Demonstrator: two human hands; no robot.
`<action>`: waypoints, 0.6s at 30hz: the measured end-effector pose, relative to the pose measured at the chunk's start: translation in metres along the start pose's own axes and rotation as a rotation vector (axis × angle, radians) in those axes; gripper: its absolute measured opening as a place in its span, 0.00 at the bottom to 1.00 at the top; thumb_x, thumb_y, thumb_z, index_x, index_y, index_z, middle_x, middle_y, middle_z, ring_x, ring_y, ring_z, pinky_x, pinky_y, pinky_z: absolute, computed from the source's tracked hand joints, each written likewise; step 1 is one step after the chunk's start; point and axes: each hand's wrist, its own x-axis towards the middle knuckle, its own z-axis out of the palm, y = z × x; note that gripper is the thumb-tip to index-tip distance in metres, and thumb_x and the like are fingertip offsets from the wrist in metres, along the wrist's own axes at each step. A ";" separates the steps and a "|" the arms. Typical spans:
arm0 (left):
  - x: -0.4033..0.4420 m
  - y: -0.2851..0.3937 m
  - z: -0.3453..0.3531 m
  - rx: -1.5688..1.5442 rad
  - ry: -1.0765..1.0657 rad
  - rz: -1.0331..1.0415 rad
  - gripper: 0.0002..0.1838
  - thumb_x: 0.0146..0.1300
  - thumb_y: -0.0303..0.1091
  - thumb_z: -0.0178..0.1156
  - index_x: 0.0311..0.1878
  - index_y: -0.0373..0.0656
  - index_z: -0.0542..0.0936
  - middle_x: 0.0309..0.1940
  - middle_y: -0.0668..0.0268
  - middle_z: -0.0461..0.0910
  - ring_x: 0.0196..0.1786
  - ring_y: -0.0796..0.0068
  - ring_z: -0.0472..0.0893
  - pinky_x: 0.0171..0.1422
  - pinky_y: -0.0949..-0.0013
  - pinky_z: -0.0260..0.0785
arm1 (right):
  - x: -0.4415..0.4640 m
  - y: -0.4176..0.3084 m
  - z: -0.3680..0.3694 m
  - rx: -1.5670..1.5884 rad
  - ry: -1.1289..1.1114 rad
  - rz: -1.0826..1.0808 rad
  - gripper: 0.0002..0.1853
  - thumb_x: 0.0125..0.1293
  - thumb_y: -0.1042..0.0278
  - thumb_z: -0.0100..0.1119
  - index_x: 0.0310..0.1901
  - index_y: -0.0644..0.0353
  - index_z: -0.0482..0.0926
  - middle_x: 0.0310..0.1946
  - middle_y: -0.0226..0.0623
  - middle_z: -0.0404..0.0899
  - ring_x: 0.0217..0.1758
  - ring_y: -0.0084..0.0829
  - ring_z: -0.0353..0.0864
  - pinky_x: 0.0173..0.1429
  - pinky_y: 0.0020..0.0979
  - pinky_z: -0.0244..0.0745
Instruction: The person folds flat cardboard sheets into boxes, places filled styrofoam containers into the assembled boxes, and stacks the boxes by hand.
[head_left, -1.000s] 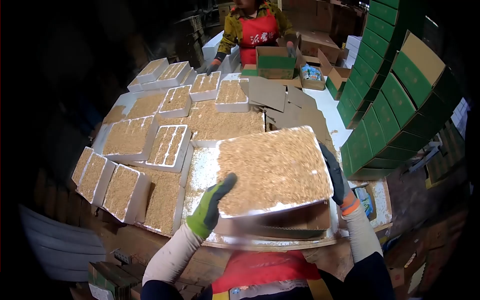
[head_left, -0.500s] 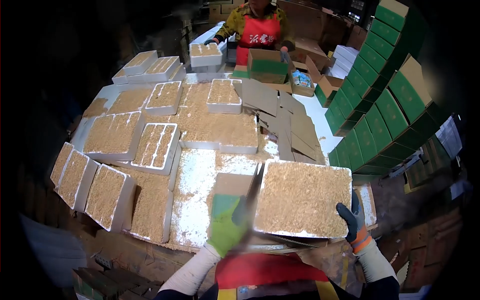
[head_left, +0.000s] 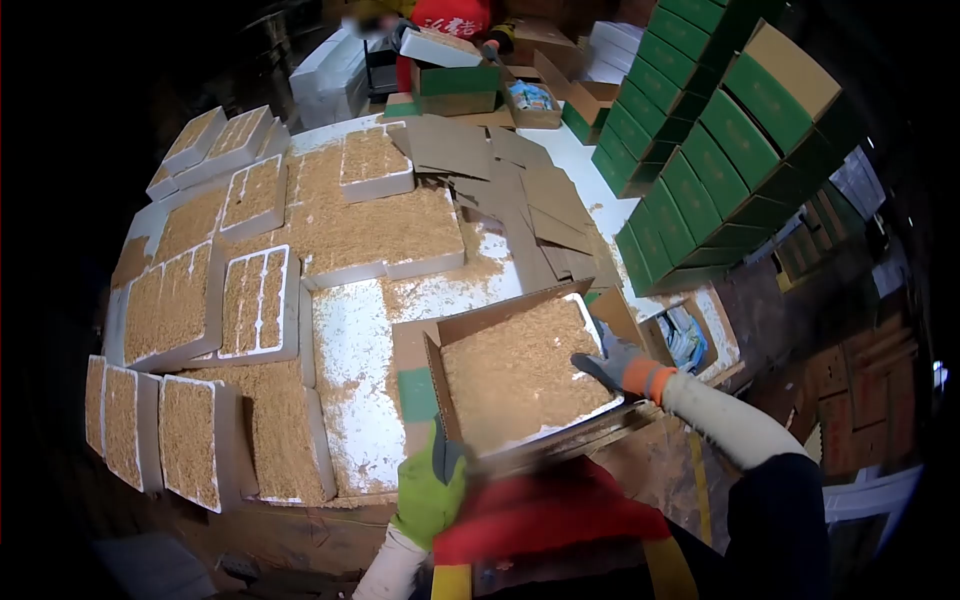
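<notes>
A white foam tray filled with tan crumbly material (head_left: 520,370) lies partly inside an open cardboard box (head_left: 500,312) at the table's front edge. My right hand (head_left: 622,366), in a grey and orange glove, grips the tray's right rim, fingers bent over it. At the box's lower left corner is my left hand (head_left: 432,487), in a green and grey glove, closed on the box's side. The box's left flap (head_left: 415,390) is folded outward onto the table.
More filled foam trays (head_left: 190,430) stand on the left. Flattened cardboard (head_left: 450,145) lies at the middle back. Green boxes (head_left: 690,195) are stacked at right, near a small box of blue packets (head_left: 682,338). Across the table a co-worker (head_left: 450,18) holds a foam tray (head_left: 440,48).
The large tray has come down into the cardboard box. My left hand has moved to the box's corner. The co-worker's tray has moved right, above a green box.
</notes>
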 end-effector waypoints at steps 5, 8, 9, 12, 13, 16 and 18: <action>0.017 0.021 -0.022 0.100 -0.211 -0.140 0.29 0.64 0.32 0.62 0.67 0.28 0.70 0.37 0.52 0.84 0.38 0.51 0.85 0.43 0.58 0.76 | 0.039 -0.005 0.014 -0.682 -0.526 0.003 0.27 0.67 0.42 0.57 0.48 0.62 0.83 0.52 0.50 0.84 0.53 0.49 0.84 0.56 0.42 0.77; 0.054 0.024 -0.055 0.450 -0.340 -0.139 0.21 0.66 0.44 0.65 0.52 0.35 0.84 0.30 0.55 0.86 0.32 0.62 0.87 0.38 0.63 0.77 | 0.101 0.005 0.035 -0.689 -0.821 0.092 0.10 0.48 0.56 0.68 0.29 0.50 0.90 0.31 0.38 0.89 0.36 0.38 0.88 0.41 0.44 0.79; 0.077 0.058 -0.061 0.555 -0.232 -0.138 0.18 0.65 0.44 0.66 0.48 0.39 0.86 0.29 0.56 0.86 0.34 0.61 0.87 0.40 0.62 0.77 | 0.118 0.026 0.056 -0.817 -0.865 -0.066 0.12 0.49 0.55 0.68 0.33 0.48 0.91 0.34 0.35 0.89 0.40 0.36 0.89 0.40 0.43 0.80; 0.162 0.104 -0.043 0.626 -0.026 0.241 0.13 0.62 0.41 0.68 0.42 0.42 0.86 0.33 0.57 0.86 0.33 0.54 0.85 0.42 0.58 0.78 | 0.051 -0.025 0.020 -0.910 -0.292 -0.371 0.10 0.61 0.61 0.62 0.41 0.49 0.89 0.42 0.35 0.88 0.47 0.39 0.87 0.43 0.43 0.80; 0.199 0.104 -0.022 0.521 -0.024 0.342 0.12 0.61 0.41 0.68 0.40 0.42 0.85 0.34 0.58 0.87 0.34 0.56 0.85 0.42 0.60 0.78 | 0.035 -0.031 0.022 -0.797 -0.051 -0.361 0.09 0.62 0.64 0.59 0.40 0.50 0.89 0.38 0.35 0.87 0.44 0.39 0.86 0.45 0.40 0.78; 0.313 0.079 0.070 0.807 -0.208 0.715 0.17 0.60 0.41 0.66 0.51 0.45 0.82 0.49 0.60 0.84 0.53 0.56 0.81 0.56 0.58 0.74 | -0.008 -0.027 -0.040 -0.168 0.271 -0.503 0.17 0.69 0.53 0.57 0.47 0.58 0.79 0.33 0.37 0.82 0.36 0.39 0.83 0.41 0.41 0.76; 0.385 0.055 0.129 1.126 -0.383 0.803 0.25 0.59 0.41 0.65 0.60 0.49 0.77 0.58 0.62 0.78 0.61 0.56 0.76 0.62 0.56 0.70 | -0.027 -0.006 -0.074 0.075 0.307 -0.468 0.18 0.68 0.51 0.60 0.48 0.57 0.81 0.34 0.37 0.82 0.36 0.40 0.84 0.41 0.41 0.78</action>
